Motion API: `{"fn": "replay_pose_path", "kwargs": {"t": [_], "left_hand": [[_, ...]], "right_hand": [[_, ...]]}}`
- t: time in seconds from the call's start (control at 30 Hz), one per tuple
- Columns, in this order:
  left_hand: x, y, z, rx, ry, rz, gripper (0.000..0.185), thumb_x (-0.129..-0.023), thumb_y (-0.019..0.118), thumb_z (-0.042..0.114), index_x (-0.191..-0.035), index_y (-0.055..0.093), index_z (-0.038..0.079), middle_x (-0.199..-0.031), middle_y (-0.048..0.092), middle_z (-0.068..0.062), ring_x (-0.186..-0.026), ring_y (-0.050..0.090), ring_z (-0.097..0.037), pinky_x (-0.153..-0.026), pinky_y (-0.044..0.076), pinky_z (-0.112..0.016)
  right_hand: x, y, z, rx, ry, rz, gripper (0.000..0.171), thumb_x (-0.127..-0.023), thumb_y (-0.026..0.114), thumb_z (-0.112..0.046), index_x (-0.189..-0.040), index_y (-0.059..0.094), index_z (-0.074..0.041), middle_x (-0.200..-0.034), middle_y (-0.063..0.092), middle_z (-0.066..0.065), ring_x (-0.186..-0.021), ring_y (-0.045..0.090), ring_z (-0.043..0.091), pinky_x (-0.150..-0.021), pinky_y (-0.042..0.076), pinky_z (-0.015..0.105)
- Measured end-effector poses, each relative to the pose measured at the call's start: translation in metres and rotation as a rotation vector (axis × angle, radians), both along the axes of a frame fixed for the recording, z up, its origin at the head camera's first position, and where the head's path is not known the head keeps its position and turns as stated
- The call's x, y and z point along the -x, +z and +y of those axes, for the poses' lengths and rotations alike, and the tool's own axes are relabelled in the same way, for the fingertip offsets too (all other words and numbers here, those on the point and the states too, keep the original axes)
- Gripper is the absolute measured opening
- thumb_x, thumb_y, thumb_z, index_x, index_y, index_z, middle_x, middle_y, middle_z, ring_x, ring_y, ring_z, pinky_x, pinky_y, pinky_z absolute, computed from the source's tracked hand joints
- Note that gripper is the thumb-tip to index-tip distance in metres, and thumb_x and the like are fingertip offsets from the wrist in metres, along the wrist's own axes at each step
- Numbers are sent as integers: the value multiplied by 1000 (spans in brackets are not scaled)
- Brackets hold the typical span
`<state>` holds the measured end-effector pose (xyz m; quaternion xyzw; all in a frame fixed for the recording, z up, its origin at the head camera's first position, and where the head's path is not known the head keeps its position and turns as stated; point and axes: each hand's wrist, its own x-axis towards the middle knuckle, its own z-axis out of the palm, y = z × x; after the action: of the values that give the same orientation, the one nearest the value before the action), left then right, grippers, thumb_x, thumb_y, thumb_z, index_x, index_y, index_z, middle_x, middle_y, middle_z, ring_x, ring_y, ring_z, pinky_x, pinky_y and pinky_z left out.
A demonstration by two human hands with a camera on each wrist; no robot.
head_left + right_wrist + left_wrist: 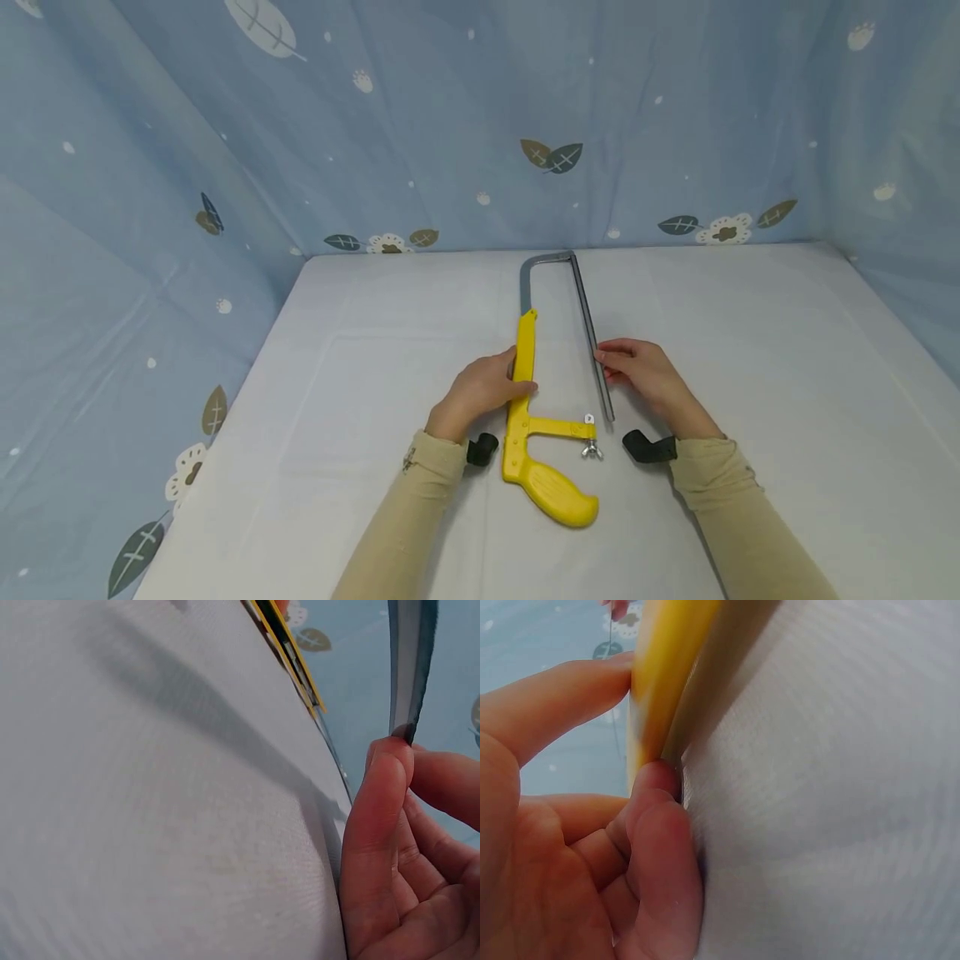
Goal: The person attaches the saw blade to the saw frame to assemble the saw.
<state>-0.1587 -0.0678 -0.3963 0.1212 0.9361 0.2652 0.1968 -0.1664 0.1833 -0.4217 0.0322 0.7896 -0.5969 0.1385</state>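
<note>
A hacksaw with a yellow frame (526, 350) and a yellow handle (558, 493) lies on the white table. My left hand (483, 385) grips the frame's long yellow bar, thumb across it; the left wrist view shows the bar (664, 682) between thumb and fingers. My right hand (645, 371) pinches the grey saw blade (590, 333) below its middle. In the head view the blade's far end meets the frame's grey metal front (527, 279). Its near end stands apart from the yellow bracket, to the right of the wing nut (592, 450). Fine teeth line one blade edge (411, 667).
The white tabletop (390, 333) runs back to a blue curtain (450, 125) with leaf and flower prints, which also hangs along the left and right sides. Black wrist-worn pieces (648, 447) sit beside both cuffs.
</note>
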Motion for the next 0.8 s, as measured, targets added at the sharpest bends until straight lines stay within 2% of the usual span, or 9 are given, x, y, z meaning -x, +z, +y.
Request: {"fn": "replay_pose_path", "kwargs": {"t": [0.4,0.6,0.8], "left_hand": [[0,-3,-2,16,-3,20,72,-81,58,47,-139,32,13,-118,54,-1,-88,49,-14,-80,39,-31],[0,-3,-1,24,-5,14,75,-82,57,47,-141,28,12,-128,48,-4,-99,48,-15,-87,38,-34],[1,-4,0,21,-8,14,74,-82,58,46,-141,28,12,-125,50,-4,-96,48,-15,-85,38,-34]], "right_hand": [[-3,1,-3,-9,-5,15,47,-84,62,-29,-117,52,3,-96,59,14,-70,58,12,-65,49,25],[-3,2,-4,-25,-9,9,47,-84,61,-30,-118,52,2,-98,58,15,-71,58,12,-66,49,24],[-3,2,-3,-17,-23,9,44,-85,61,-26,-117,53,2,-98,58,15,-69,58,11,-65,49,24]]}}
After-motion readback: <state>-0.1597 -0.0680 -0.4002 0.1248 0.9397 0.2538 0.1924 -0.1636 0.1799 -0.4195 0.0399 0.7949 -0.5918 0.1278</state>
